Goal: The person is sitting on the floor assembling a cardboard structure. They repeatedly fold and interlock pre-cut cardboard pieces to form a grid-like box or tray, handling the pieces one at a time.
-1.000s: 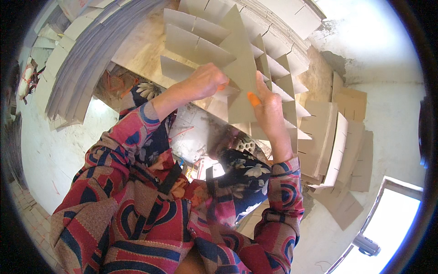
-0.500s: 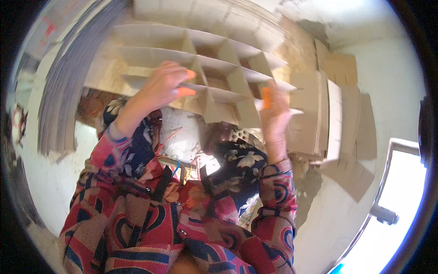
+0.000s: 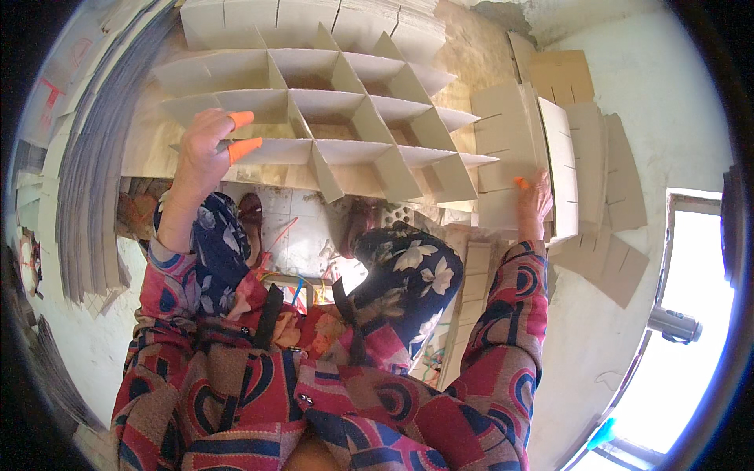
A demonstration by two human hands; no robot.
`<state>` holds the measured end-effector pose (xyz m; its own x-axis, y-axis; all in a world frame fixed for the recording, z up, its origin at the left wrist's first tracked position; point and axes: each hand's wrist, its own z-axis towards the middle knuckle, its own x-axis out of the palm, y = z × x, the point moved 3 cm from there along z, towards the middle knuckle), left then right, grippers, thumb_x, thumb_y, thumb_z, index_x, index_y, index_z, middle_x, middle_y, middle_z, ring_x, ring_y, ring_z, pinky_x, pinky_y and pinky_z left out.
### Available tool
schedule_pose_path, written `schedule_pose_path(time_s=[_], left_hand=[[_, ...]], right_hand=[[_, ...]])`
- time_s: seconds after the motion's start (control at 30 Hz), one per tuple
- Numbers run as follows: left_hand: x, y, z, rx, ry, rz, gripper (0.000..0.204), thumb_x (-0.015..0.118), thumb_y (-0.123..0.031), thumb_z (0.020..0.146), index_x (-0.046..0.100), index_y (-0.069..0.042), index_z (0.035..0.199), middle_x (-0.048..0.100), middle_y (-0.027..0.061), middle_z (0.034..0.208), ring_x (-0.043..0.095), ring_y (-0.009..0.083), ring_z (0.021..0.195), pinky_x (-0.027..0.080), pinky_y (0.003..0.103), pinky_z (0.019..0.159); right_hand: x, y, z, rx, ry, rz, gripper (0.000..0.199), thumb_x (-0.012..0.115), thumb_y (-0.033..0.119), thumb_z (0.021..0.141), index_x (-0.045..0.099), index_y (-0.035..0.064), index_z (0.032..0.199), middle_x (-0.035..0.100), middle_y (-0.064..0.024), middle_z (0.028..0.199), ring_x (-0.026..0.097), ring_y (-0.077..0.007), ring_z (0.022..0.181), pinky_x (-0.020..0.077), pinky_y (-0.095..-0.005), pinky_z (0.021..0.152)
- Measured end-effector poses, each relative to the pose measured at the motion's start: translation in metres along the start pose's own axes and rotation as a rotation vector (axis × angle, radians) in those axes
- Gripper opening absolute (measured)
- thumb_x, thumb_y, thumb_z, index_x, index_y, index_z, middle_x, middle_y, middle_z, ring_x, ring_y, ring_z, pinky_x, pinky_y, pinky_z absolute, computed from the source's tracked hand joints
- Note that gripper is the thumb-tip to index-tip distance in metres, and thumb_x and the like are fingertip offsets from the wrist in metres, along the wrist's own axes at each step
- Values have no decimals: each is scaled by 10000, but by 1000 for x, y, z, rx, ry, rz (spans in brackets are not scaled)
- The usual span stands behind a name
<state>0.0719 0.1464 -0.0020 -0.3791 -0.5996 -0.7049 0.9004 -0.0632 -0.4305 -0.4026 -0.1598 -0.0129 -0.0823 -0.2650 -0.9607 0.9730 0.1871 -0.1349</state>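
A grid of interlocked grey cardboard divider strips [image 3: 334,106] stands on the wooden tabletop in front of me. My left hand [image 3: 206,145], with orange covers on thumb and forefinger, is open beside the grid's left end. Its two covered tips are apart, with nothing between them. Off to the right, my right hand [image 3: 535,198] is closed at the near right edge of a stack of slotted cardboard strips [image 3: 499,141]. An orange cover shows on one of its fingertips, lying on the top strip. Its other fingers curl over the edge, partly hidden.
More slotted strips [image 3: 306,20] are piled behind the grid. A tall stack of cardboard sheets [image 3: 86,188] lines the left side. At right, a pale strip [image 3: 558,169] leans by the stack, with loose brown cardboard pieces [image 3: 601,263] beyond. Coloured wires [image 3: 294,286] lie below, between my knees.
My left hand has drawn left, away from the grid's middle. My right hand has left the grid's right side and moved right onto the strip stack. The view has also shifted.
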Motion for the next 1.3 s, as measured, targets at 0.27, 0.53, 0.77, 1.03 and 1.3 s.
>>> schedule_pose_path(time_s=[0.27,0.53,0.77,1.03,1.3], left_hand=[[-18,17,-22,-72,-51,72,374,789,-179,606,657,-42,928,627,88,794,577,256,774,434,361,752],[-20,36,-40,-77,-93,149,260,764,-193,630,663,-90,845,648,49,788,575,246,770,410,373,772],[-9,47,-47,-110,-142,-105,163,754,-131,624,647,-64,727,585,55,645,525,235,639,399,357,665],[-2,48,-47,-158,-98,-159,123,731,-142,662,642,-88,728,578,51,651,514,240,701,366,358,744],[2,49,-45,-193,-103,-193,106,705,-155,709,626,-84,711,574,48,675,505,243,735,354,366,775]], right_hand=[[-77,48,-3,172,-352,93,260,504,308,929,441,75,1023,632,-223,841,625,-386,711,470,-470,556],[-186,270,-64,-608,-262,834,631,695,-17,768,450,71,1343,678,-42,940,602,-104,734,493,-249,608],[-171,358,-84,-878,3,1141,614,700,1,749,452,7,1311,604,-239,1076,643,-181,743,500,-283,674],[-173,392,-94,-918,89,1011,628,703,-8,721,450,-9,1295,595,-264,878,602,-358,689,493,-338,642],[-185,410,-85,-1015,196,844,591,669,-20,740,444,-56,1285,591,-251,1120,630,-295,996,487,-332,816]])
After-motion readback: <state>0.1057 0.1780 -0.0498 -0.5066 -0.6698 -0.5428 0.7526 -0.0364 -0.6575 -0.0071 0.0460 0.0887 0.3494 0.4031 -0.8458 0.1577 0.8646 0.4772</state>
